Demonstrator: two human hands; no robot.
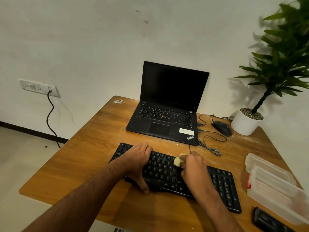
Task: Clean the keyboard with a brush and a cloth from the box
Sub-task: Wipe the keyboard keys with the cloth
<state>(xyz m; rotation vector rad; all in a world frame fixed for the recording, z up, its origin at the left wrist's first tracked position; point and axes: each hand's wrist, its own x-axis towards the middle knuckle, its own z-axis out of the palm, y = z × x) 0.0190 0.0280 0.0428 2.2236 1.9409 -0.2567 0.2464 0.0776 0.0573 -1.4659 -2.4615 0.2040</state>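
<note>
A black keyboard (pixel 222 183) lies slantwise on the wooden table (pixel 80 164) in front of me. My left hand (pixel 137 163) lies flat across its left half, fingers over the far edge and thumb at the near edge. My right hand (pixel 194 166) grips a bunched pale yellow cloth (pixel 178 160) and presses it on the keys near the keyboard's middle. A translucent plastic box (pixel 274 185) with a red latch stands at the right. A black brush-like object (pixel 267 221) lies near the table's front right corner, partly cut off.
An open black laptop (pixel 168 104) stands behind the keyboard. A black mouse (pixel 221 128) and tangled cables (pixel 210 143) lie to its right. A potted plant in a white pot (pixel 245 123) occupies the back right corner. A wall socket (pixel 40 87) with a cord is at the left.
</note>
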